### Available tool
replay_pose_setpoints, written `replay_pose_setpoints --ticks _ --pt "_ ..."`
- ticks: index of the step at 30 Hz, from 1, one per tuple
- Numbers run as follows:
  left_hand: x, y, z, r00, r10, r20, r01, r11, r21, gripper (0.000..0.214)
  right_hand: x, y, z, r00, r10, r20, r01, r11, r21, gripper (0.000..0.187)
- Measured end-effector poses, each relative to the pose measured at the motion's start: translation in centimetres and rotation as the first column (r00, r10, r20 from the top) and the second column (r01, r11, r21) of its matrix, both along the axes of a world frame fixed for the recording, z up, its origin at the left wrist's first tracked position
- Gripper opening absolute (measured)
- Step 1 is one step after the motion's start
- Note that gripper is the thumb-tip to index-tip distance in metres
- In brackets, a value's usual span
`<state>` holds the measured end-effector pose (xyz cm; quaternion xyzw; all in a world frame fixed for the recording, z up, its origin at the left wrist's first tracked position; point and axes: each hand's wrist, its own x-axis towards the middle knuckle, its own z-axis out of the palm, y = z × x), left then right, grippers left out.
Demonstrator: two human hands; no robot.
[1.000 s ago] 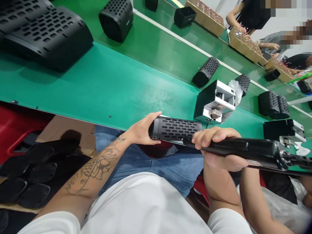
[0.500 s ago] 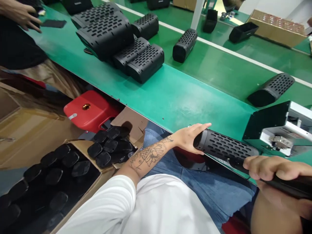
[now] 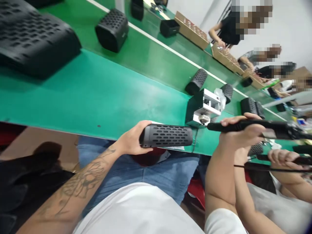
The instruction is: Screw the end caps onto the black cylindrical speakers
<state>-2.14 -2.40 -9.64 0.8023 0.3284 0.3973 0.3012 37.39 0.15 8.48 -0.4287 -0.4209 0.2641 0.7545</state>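
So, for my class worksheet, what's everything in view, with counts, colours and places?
Bench: one, green, across the view
Held case: one, black, at the bench's near edge
Other cases: at least six, black, along the bench
Machine: at least one, black and silver, beyond the held case
Bag: one, clear, by the machine
Boxes: at least three, brown, far side
Driver: one, black, right of the held case
Stool: at least one, red, low, partly hidden
Co-workers: at least four, dark or grey clothes, three at the far side, one at right
Jeans: one pair, blue, bottom centre
Shirt: one, white, bottom centre
Left hand: one, bare, around the held case's left end
Right hand: one, bare, gripping the driver
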Motion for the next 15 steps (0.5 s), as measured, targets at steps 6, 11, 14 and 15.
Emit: replay_pose_setpoints --ticks 6,11,14,15 --pt "-0.5 -0.2 0.2 0.996 0.012 -0.085 -0.015 0.999 -0.033 0.112 2.6 5.0 -2.9 0.932 -0.268 0.244 0.183 0.929 0.321 0.048" --pt "-0.6 -0.3 -0.1 0.992 0.039 -0.116 -0.043 0.999 -0.03 0.114 3.0 5.5 -4.3 0.947 -0.181 0.264 0.131 0.972 0.195 0.045" --pt "-0.6 -0.4 -0.1 0.99 0.053 -0.131 -0.06 0.997 -0.051 0.114 2.1 5.2 -4.0 0.945 -0.254 0.208 0.224 0.962 0.158 0.056" --pt "-0.6 -0.4 -0.1 0.99 0.055 -0.129 -0.063 0.996 -0.055 0.114 1.6 5.0 -3.7 0.942 -0.283 0.182 0.257 0.954 0.154 0.061"
